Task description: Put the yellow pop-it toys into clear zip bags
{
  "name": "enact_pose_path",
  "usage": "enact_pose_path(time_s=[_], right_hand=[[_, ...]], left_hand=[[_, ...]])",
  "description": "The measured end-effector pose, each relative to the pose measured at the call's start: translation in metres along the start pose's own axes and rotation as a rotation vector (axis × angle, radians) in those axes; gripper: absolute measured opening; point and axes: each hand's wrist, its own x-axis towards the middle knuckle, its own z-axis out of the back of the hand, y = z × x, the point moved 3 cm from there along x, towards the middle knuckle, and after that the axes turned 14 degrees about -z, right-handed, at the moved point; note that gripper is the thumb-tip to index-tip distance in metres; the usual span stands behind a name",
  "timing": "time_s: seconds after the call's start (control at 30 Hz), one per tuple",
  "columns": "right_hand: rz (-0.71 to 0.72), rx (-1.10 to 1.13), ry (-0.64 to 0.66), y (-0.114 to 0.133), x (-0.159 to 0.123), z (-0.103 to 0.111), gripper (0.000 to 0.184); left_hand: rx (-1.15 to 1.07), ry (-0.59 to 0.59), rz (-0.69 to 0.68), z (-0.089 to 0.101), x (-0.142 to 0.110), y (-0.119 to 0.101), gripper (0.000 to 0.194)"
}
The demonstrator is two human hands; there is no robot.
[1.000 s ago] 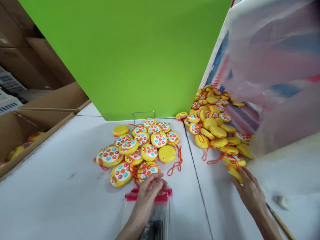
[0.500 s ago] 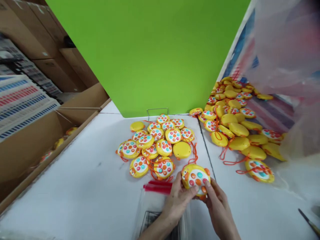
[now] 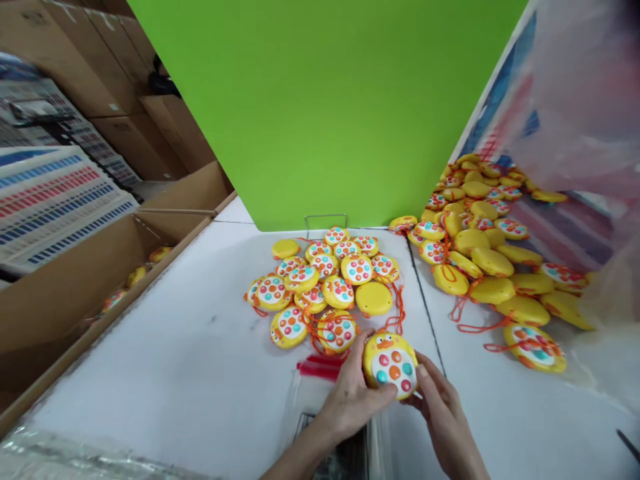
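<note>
Left hand (image 3: 353, 393) pinches yellow duck toy (image 3: 391, 363), bottom centre, dots up. Right hand (image 3: 443, 407) at its right edge, can't tell if gripping. Loose toy pile (image 3: 325, 265) mid-frame.

My feed is fairly bright, with cool, diffuse light whose source I can't place. The table (image 3: 165, 373) looks pale and even, with only faint, soft shadows around the toys (image 3: 359, 269). I see the board (image 3: 325, 113) as flat green. Boxes (image 3: 50, 40) at upper left sit dimmer, and the carton (image 3: 65, 287) is dark inside. Small glints streak the film (image 3: 75, 460) at lower left. The sheet (image 3: 590, 127) on the right is hazy and blurred, its top corner near black. My wide lens stretches the edges.
</note>
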Motion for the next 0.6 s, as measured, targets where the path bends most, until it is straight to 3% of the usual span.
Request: enact_pose_path(time_s=[0.2,0.43,0.53,0.6], right_hand=[[0.073,-0.123,0.059,0.008,0.003,0.002,0.038],[0.1,-0.158,0.066,0.008,-0.003,-0.008,0.036],[0.133,-0.22,0.057,0.01,-0.006,-0.003,0.042],[0.152,-0.339,0.021,0.015,-0.002,0.017,0.045]], left_hand=[[-0.083,-0.004,0.03,0.002,-0.005,0.007,0.08],[-0.207,-0.201,0.044,0.001,-0.007,0.017,0.06],[-0.422,-0.277,0.275,0.004,-0.001,0.022,0.032],[-0.63,-0.228,0.454,0.003,0.004,0.024,0.032]])
